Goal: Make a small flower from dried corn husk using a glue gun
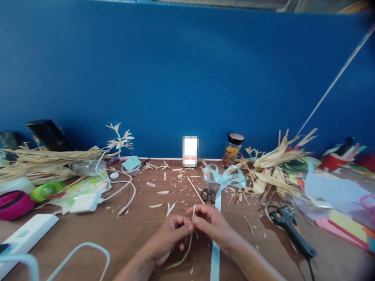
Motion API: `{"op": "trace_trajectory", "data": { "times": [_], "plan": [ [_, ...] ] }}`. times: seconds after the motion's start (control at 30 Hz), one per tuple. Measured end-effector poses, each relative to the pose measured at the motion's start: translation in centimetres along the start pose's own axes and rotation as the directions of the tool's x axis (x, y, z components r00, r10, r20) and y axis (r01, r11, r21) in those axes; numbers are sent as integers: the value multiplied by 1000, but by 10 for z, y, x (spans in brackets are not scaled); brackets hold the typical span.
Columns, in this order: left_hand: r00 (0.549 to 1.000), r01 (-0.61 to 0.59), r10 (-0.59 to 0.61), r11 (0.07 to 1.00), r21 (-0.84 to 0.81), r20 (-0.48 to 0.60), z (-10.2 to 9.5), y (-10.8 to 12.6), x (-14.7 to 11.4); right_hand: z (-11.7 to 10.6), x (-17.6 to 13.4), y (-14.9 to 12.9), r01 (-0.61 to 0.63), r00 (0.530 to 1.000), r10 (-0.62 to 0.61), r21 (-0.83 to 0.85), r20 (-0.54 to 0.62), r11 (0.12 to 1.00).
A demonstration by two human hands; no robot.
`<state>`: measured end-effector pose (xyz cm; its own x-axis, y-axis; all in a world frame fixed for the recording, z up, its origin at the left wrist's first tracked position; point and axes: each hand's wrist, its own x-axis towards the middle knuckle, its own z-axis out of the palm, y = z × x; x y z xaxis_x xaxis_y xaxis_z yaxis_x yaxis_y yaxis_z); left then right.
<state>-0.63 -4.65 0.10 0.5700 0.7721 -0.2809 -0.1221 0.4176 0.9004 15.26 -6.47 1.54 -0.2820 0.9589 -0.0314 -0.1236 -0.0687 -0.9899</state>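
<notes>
Because the pale strip (189, 246) is so thin, we seem to pinch it with our left hand (173, 238) and right hand (211, 224), well in from the tabletop (131, 234)'s back edge. The scissors (208, 194) lie just beyond, maybe for easy reach.

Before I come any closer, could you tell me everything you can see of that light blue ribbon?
The light blue ribbon is a long, flat, satiny-looking strip. Its far part is gathered into loose, bow-like loops on the table, in front of the jar. From there one band runs down the picture, beside the scissors, passes behind the right hand and leaves at the bottom edge. Whether that hand touches it is unclear.
</notes>
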Motion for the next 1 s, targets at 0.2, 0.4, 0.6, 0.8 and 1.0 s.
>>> {"op": "trace_trajectory", "data": {
  "times": [0.2,0.4,0.6,0.8,1.0],
  "plan": [
    [996,8,-10,1000,24,88,5,4,-3,1,0,2,-20,998,16,65,56,998],
    [992,78,-79,997,18,101,4,5,-4,-1,0,2,-2,1000,2,63,2,998],
    [992,47,-61,992,119,114,4,8,-5,0,-1,4,-45,998,39,112,50,993],
    [998,57,-60,993,104,29,0,6,-4,0,-1,2,0,1000,0,0,-5,1000],
    [999,4,-6,999,41,47,-2,0,-2,1,-1,3,3,1000,-3,12,-5,1000]
  ]
}}
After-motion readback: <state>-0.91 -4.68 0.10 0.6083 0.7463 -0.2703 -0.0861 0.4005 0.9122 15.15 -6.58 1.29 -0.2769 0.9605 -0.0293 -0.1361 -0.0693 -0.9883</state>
